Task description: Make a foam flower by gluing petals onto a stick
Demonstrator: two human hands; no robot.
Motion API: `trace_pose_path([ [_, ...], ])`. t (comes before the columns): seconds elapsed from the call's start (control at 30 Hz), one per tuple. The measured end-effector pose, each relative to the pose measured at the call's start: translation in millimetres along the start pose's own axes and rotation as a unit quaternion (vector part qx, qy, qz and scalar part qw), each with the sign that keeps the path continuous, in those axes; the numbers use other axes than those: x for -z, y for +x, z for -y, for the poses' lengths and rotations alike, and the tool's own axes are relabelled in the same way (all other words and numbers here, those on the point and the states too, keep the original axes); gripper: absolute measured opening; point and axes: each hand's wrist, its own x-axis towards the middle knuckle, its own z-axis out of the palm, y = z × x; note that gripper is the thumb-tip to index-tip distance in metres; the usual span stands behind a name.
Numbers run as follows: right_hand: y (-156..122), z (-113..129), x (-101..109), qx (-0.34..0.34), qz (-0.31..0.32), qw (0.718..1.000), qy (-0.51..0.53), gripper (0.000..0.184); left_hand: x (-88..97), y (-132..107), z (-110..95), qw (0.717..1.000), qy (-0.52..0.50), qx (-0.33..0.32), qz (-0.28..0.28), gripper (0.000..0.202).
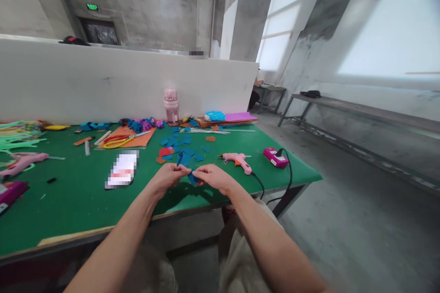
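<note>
Over the table's front part, my left hand (pixel 172 176) and my right hand (pixel 215 177) meet, both closed in a pinch. Between their fingertips is a small blue petal-shaped piece (pixel 193 178), paper or felt, I cannot tell which. A dark blue rolled tip (pixel 179 159) sticks up just above my left fingers; whether it joins the held piece is unclear. Behind my hands lie several loose blue cut pieces (pixel 187 154), with red (pixel 166 151) and brown ones (pixel 211 138) among them. A pink glue gun (pixel 238 161) rests to the right of my right hand.
A magenta power box (pixel 276 158) with a black cable lies near the table's right edge. Scissors (pixel 118 141) lie on an orange sheet (pixel 146 139), left of a pink bottle (pixel 171 106). A phone-like object (pixel 123 169) and another glue gun (pixel 29 161) are further left. A white partition (pixel 85 82) stands behind.
</note>
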Motion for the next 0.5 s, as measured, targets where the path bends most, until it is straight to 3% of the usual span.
trace_pose_path([
  [0.17, 4.9, 1.2, 2.6, -0.01, -0.043, 0.999, 0.024, 0.019, -0.9, -0.3, -0.5, 0.999, 0.015, -0.016, -0.035, 0.039],
  [0.37, 17.1, -0.7, 16.5, 0.068, -0.238, 0.968, 0.03, 0.022, -5.4, -3.6, -3.2, 0.995, -0.027, -0.079, -0.051, 0.031],
  [0.5, 24.6, -1.5, 20.1, 0.08, -0.305, 0.948, 0.054, 0.024, -11.2, -4.3, -3.6, 0.991, -0.038, -0.123, -0.037, 0.027],
])
